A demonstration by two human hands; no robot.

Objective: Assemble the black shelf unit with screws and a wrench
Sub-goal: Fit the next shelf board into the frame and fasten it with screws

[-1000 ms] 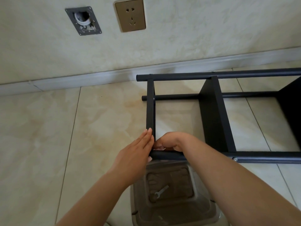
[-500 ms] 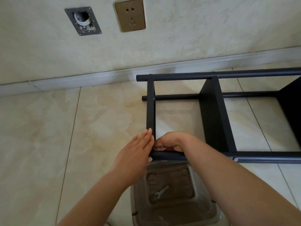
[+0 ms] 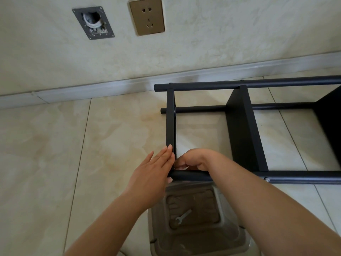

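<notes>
The black shelf unit (image 3: 239, 130) lies on its side on the tiled floor, its round poles running left to right. My left hand (image 3: 153, 169) presses with straight fingers against the outside of the end panel (image 3: 170, 119), where that panel meets the near pole (image 3: 299, 177). My right hand (image 3: 193, 159) is curled just inside that same corner, its fingertips pinching something small that I cannot make out. A small silver wrench (image 3: 182, 217) lies in a translucent bin (image 3: 232, 237) below my hands.
The wall and its white baseboard (image 3: 110, 85) run close behind the shelf. A brass socket plate (image 3: 146, 15) and an open wall box (image 3: 93, 23) sit on the wall. Beige floor tiles (image 3: 55, 154) spread to the left.
My left hand's fingers have spread slightly against the end panel. My right hand stays curled at the corner. The shelf has not moved.
</notes>
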